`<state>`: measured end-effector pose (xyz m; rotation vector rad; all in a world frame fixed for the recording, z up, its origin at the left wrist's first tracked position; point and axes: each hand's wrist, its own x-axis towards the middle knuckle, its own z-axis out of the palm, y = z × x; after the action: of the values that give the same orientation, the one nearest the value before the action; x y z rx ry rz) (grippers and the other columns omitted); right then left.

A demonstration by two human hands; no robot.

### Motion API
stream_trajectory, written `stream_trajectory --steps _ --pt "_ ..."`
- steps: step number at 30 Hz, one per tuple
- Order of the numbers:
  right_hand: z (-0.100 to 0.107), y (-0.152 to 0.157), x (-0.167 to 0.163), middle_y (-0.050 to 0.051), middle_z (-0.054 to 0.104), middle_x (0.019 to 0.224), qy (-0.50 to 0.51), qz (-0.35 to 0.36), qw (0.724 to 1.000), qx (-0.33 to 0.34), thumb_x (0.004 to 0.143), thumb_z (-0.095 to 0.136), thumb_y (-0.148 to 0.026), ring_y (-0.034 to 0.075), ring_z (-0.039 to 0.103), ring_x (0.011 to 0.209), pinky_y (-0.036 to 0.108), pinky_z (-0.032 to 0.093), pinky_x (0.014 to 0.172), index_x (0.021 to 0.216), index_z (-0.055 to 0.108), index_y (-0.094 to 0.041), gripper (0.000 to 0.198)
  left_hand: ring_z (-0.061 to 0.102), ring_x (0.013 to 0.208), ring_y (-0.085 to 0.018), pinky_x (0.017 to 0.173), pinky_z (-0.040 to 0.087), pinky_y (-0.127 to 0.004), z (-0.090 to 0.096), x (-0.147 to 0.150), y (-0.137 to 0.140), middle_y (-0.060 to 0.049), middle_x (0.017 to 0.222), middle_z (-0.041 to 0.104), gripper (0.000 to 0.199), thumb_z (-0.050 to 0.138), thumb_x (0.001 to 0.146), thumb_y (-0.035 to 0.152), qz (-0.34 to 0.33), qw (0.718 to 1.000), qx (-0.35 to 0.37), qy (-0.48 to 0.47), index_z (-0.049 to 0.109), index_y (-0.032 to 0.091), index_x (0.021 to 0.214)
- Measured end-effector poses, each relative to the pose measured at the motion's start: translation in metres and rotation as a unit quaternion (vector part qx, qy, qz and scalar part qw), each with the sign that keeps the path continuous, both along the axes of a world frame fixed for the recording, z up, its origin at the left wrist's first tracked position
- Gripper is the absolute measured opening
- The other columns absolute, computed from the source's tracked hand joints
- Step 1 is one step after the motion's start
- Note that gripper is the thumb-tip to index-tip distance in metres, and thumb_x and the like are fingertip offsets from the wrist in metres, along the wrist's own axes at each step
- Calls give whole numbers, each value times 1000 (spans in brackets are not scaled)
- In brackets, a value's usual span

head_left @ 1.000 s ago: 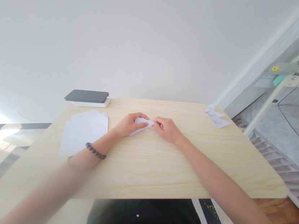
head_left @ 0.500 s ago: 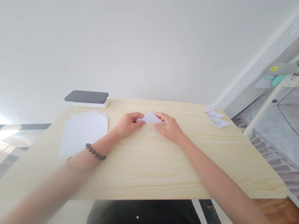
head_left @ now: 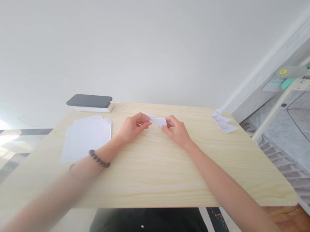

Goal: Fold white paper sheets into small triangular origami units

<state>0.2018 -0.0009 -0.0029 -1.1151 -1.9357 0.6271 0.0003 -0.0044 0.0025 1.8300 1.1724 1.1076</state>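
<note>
A small piece of folded white paper (head_left: 158, 121) is held between my two hands above the middle of the table. My right hand (head_left: 178, 132) pinches its right end between thumb and fingers. At the paper's left corner are the curled fingertips and thumb of my left hand (head_left: 132, 127), closed on that edge; the exact contact is small and hard to see. The paper now appears as a slanted four-sided strip. A beaded bracelet circles my left wrist.
White paper sheets (head_left: 86, 137) lie left of my left forearm on the wooden table (head_left: 159, 173). Behind them, a dark phone-like slab (head_left: 90, 101) rests on a white block with a cable. Several folded paper pieces (head_left: 223, 122) lie at the far right corner. A wall stands behind.
The folded paper has turned from a triangle with its point upward to a slanted strip. My left fingers have shifted to its upper left corner; my right hand keeps its end.
</note>
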Motion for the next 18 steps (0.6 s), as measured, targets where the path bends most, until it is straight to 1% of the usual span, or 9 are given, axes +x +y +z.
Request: stream_trajectory --steps 3,5,8,11,15,18 --pt "2 -2 -2 1 61 79 -5 14 1000 -1 71 48 -25 12 55 67 26 41 69 84 48 -19 14 60 73 -14 59 47 -24 3 0 0 -5 92 61 27 55 72 41 36 999 19 0 51 18 85" --pt "2 -2 -2 0 61 78 -9 18 1000 -3 70 48 -25 12 54 66 25 41 68 82 48 -19 14 60 78 -15 54 47 -22 4 0 0 -6 95 60 28 55 72 42 45 998 26 -18 50 18 85" --pt "2 -3 -1 0 60 75 -18 19 1000 0 70 48 -25 11 53 65 24 40 66 81 48 -19 13 59 79 -16 51 47 -22 4 -1 0 -6 93 60 28 53 73 42 30 999 24 -28 51 17 85" --pt "2 -3 -1 0 59 75 -25 23 999 5 70 48 -24 11 52 64 23 40 65 85 49 -19 15 58 76 -15 54 48 -23 3 -1 0 -5 86 61 26 53 74 40 15 999 25 -14 55 17 84" --pt "1 -3 -1 -1 58 72 -37 24 999 12 73 48 -28 11 50 63 22 38 62 89 52 -19 19 57 74 -14 57 49 -24 2 -1 0 -5 87 62 26 54 73 40 10 1000 25 -7 57 17 85" --pt "0 -2 -1 -1 56 70 -45 13 999 24 74 48 -31 11 50 63 21 37 61 88 54 -19 19 57 76 -15 56 49 -24 2 0 -1 -5 87 61 27 56 73 40 3 1000 27 -11 57 17 86"
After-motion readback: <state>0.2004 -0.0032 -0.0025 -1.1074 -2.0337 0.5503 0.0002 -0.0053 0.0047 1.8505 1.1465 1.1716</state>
